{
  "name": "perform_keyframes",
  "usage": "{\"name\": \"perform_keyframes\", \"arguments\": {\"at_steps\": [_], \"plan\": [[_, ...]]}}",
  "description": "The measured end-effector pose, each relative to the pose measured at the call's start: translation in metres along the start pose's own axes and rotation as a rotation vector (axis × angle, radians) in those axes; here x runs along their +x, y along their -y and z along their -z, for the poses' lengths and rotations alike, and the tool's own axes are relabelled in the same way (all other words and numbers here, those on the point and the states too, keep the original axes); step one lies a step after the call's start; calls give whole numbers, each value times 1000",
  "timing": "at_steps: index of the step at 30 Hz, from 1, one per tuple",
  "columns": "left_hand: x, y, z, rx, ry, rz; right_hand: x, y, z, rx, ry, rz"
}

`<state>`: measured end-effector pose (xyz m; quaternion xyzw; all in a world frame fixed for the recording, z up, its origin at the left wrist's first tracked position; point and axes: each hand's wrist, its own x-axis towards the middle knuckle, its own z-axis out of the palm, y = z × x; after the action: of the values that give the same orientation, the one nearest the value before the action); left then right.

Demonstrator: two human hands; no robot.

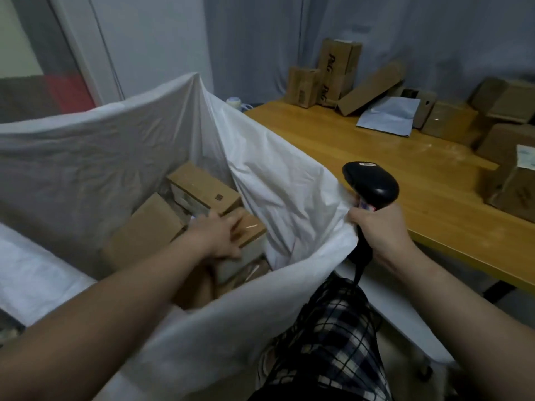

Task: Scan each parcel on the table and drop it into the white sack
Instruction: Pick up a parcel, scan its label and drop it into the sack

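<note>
Left hand is resting spread fingers on a parcel in the white sack; right hand fingers are clamping a scanner.

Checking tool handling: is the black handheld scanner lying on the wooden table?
No, the right hand grips the black handheld scanner at the white sack's rim.
</note>
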<state>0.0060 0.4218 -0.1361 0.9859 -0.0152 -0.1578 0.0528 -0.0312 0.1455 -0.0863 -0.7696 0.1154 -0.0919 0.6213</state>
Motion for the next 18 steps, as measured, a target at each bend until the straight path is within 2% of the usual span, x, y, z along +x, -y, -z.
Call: {"name": "perform_keyframes", "arguments": {"at_steps": [1,3,8,11,13,18], "plan": [[-6,10,2,150,-10,12,2,-2,3,-19,-4,13],[-15,13,3,231,-45,-1,4,-7,6,-13,-9,20],[-10,-27,13,2,-187,-149,7,-15,1,43,-14,-28],[-7,-45,12,95,-78,-192,9,-17,4,31,2,-37],[-6,-56,17,107,-74,-184,9,-19,9,16,14,-30],[-3,-99,45,19,-393,-310,15,-14,31,47,-2,3]]}}
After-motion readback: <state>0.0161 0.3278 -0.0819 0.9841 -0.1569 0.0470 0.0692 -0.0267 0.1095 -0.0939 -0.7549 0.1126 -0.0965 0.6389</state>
